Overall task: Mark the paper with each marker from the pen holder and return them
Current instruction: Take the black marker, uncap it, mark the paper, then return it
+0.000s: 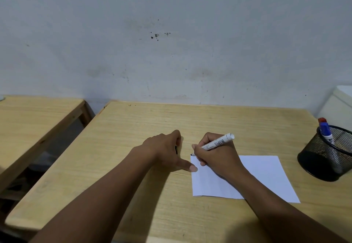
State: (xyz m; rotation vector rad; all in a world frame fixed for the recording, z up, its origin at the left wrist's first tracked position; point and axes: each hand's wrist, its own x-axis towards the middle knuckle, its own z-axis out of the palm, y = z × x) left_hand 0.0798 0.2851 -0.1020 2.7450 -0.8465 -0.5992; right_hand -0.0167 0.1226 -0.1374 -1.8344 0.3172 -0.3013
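Note:
A white sheet of paper (261, 176) lies on the wooden table (133, 166), right of centre. My right hand (215, 155) grips a white marker (219, 142) with a barcode label; its black tip touches the paper's far left corner. My left hand (167, 149) rests on the table just left of the paper, thumb stretched to the paper's edge, fingers curled around something small and black, perhaps the marker's cap. A black mesh pen holder (323, 159) stands at the right edge with a blue-capped marker (326, 131) and a red-capped one (322, 120) in it.
A second wooden table (34, 117) stands to the left across a narrow gap. A grey-white wall runs behind both tables. A white boxy object (339, 107) sits at the far right behind the pen holder.

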